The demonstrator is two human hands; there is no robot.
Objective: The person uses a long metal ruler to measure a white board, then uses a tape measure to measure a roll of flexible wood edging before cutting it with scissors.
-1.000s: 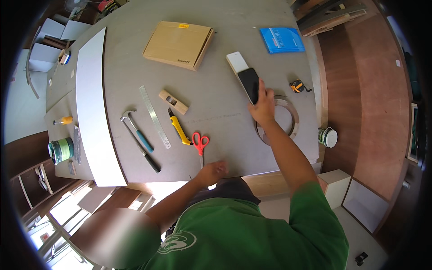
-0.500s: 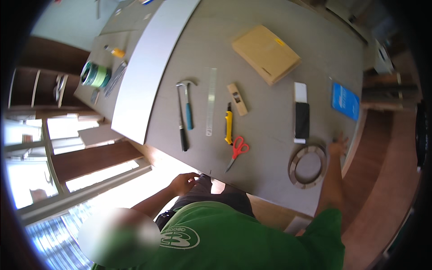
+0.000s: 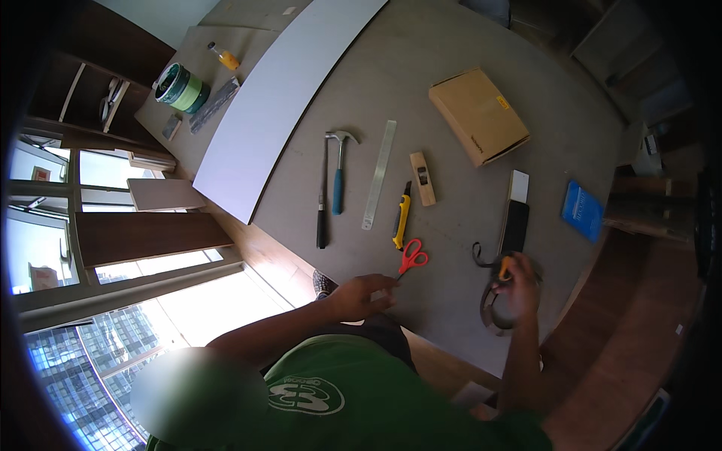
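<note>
Tape measure (image 3: 505, 268) in the right hand (image 3: 524, 292), fingers curled round it: picked up, not set down, over the flat ring (image 3: 490, 317). The left hand's (image 3: 359, 298) loosely bent fingers, seemingly empty, are beside the red scissors (image 3: 406, 264). Earlier, the right hand reached toward the surface's (image 3: 451, 304) right edge, past the ring.

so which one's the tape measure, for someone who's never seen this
On the grey table, find the flat ring at the near right, partly covered by the person's right hand. The tape measure is in that hand, by the black phone's near end. Its orange patch and dark looped strap set it apart from phone and ring.
</note>
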